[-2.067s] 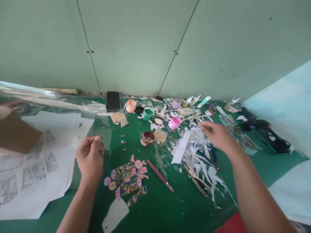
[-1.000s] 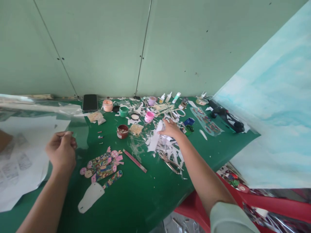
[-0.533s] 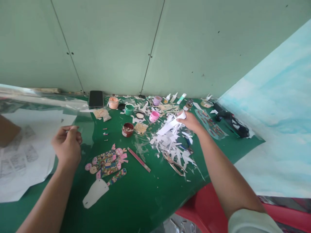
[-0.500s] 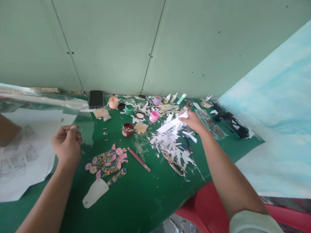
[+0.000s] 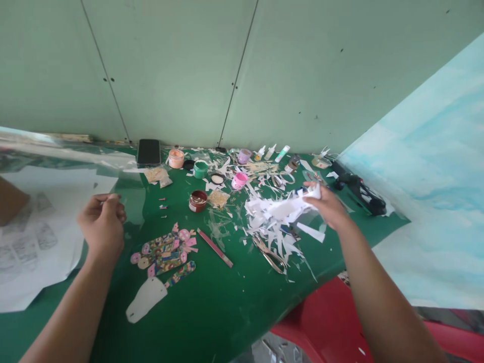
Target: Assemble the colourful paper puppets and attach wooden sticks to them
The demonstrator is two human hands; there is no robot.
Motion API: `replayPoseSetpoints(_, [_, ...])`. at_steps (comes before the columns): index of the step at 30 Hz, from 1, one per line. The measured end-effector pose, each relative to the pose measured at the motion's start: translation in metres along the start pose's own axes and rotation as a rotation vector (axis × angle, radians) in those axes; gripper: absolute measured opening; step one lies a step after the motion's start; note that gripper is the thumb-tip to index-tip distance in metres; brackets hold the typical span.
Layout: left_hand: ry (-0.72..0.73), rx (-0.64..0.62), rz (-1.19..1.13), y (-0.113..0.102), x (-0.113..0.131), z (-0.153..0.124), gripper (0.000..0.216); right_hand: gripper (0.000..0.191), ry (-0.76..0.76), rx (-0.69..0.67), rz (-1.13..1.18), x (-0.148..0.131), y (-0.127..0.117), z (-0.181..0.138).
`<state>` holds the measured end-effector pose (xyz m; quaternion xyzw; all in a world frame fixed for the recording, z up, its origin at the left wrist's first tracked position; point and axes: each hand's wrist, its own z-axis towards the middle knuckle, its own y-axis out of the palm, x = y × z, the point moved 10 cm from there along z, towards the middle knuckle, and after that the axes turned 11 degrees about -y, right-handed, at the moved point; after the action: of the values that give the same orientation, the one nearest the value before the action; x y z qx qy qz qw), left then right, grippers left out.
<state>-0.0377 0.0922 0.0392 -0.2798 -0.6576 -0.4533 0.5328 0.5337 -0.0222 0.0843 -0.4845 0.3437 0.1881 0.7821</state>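
Note:
My right hand (image 5: pixel 327 204) grips a white paper strip (image 5: pixel 289 207) above a heap of white paper scraps (image 5: pixel 282 237) on the green table. At the left, my left hand (image 5: pixel 102 222) is closed over the table, its thumb pressed to the fingers; whatever it may hold is too small to make out. Between the hands lie a patterned jointed paper figure (image 5: pixel 166 252), a blank white cut-out piece (image 5: pixel 146 300) and a pink-and-white stick-like tool (image 5: pixel 215 247). A metal hole-punch plier (image 5: pixel 269 256) rests at the heap's near edge.
Paint jars stand toward the back, among them a brown-red one (image 5: pixel 197 200) and a pink one (image 5: pixel 239 180). A phone (image 5: pixel 148 152) lies near the wall. White printed sheets (image 5: pixel 56 262) cover the left side. A black tool (image 5: pixel 361 194) lies at right; a red chair (image 5: pixel 325 317) is in front.
My right hand has moved right with the paper strip, and loose scraps around it have shifted. My left hand has stayed closed in nearly the same place.

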Motion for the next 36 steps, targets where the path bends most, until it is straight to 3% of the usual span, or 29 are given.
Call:
replayPoseSetpoints(2, [-0.009,-0.001,0.009,0.001,0.0,-0.001,0.008,0.052,-0.046,-0.17,-0.198,0.002,0.024,-0.017])
replayPoseSetpoints(5, [-0.005,-0.001,0.026,0.002,0.0,-0.002,0.006,0.059,-0.043,-0.244,-0.291,0.012,0.05,-0.041])
replayPoseSetpoints(9, [0.014,-0.006,0.043,0.003,0.0,-0.002,0.007,0.072,-0.126,-0.252,-0.372,0.011,0.08,-0.059])
replayPoseSetpoints(13, [0.03,-0.004,0.049,0.004,-0.001,-0.001,0.011,0.071,-0.206,-0.182,-0.49,0.0,0.087,-0.059])
replayPoseSetpoints(19, [0.013,0.013,0.081,0.004,-0.002,-0.002,0.01,0.04,-0.264,0.028,-0.519,-0.021,0.051,-0.002])
replayPoseSetpoints(23, [-0.009,0.027,0.106,0.002,-0.005,-0.001,0.01,0.043,-0.165,0.034,-0.617,-0.012,0.038,0.06])
replayPoseSetpoints(26, [0.002,0.029,0.136,0.002,-0.005,0.001,0.011,0.047,-0.209,-0.07,-0.648,-0.011,0.059,0.094])
replayPoseSetpoints(32, [-0.015,0.042,0.193,0.0,-0.007,0.0,0.014,0.071,-0.272,-0.369,-0.699,-0.002,0.136,0.119])
replayPoseSetpoints(36, [-0.009,0.047,0.206,-0.002,-0.006,0.001,0.013,0.055,-0.258,-0.43,-0.746,0.002,0.164,0.13])
